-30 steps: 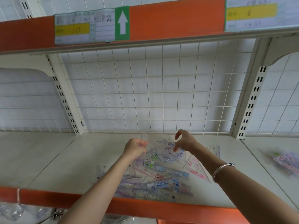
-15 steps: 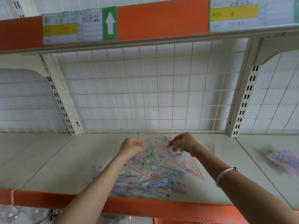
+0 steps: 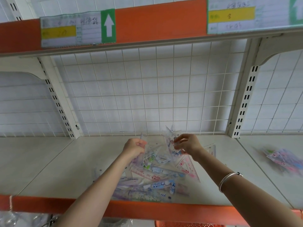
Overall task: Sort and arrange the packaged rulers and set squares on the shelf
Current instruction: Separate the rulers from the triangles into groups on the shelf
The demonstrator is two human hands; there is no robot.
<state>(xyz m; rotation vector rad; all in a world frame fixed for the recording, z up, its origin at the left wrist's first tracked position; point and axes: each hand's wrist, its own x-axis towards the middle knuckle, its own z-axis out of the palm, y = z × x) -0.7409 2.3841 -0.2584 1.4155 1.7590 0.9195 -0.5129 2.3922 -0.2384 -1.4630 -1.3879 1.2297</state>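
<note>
A loose heap of clear packaged rulers and set squares (image 3: 152,179) lies on the white shelf (image 3: 49,164), near its front edge. My left hand (image 3: 135,147) grips a bundle of clear ruler packs (image 3: 147,154) lifted off the heap. My right hand (image 3: 186,145) pinches a clear packaged set square (image 3: 171,135), tilted up with its tip toward the wire grid. A pink-printed set square (image 3: 188,167) lies flat under my right wrist.
A second small pile of packaged rulers (image 3: 282,159) lies on the neighbouring shelf bay at the right. A white wire grid (image 3: 147,89) backs the shelf, with slotted uprights (image 3: 59,102) at both sides. An orange upper shelf edge (image 3: 155,20) carries paper labels.
Both hands have risen slightly from the heap. The right hand has lifted a set square pack so that it stands tilted upward; the left hand keeps its bundle.
</note>
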